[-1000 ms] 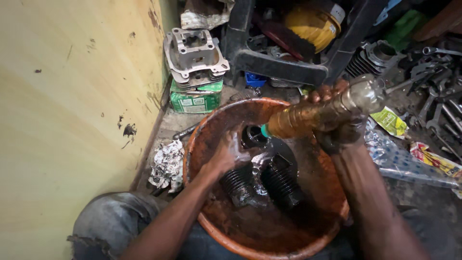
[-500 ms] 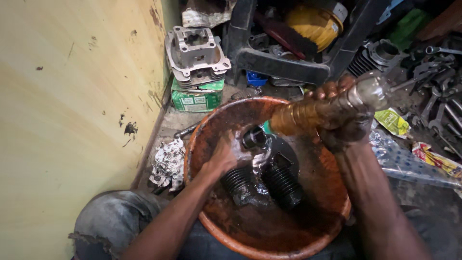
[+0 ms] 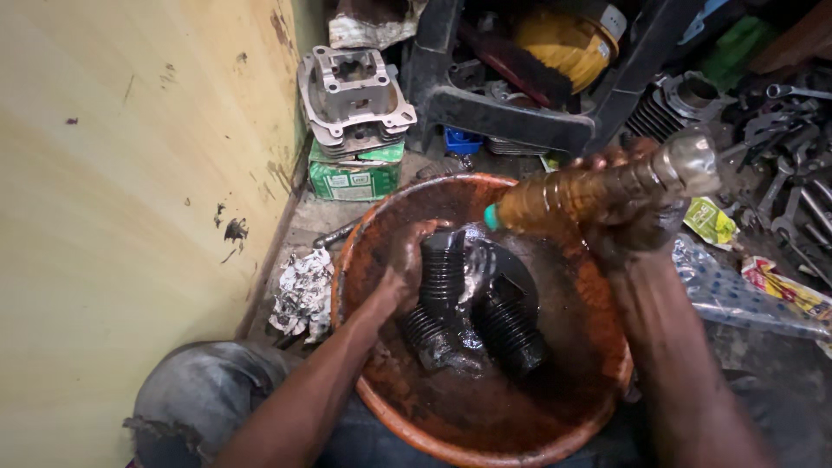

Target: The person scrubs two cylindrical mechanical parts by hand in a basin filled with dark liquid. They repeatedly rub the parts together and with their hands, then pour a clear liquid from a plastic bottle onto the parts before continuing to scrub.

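Tilting further since a second ago, the amber bottle (image 3: 598,192) in the right hand (image 3: 637,227), fingers wrapped shut, points its mouth down at centre frame. Left hand (image 3: 400,279) now grips a ribbed black boot (image 3: 443,270) inside the orange basin (image 3: 364,234); rinsing looks under way.

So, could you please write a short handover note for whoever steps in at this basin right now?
Left hand: in the orange basin, gripping a black ribbed rubber boot.
Right hand: holds a plastic bottle of brown liquid, tipped nearly flat, green cap end over the basin.
In the basin: two more boots and a dark round part, all wet; brown liquid coats the bottom.
Done: parts are wetted.
Left: as it looks, the boots are still grimy and sit in the basin; the bottle is still part full.
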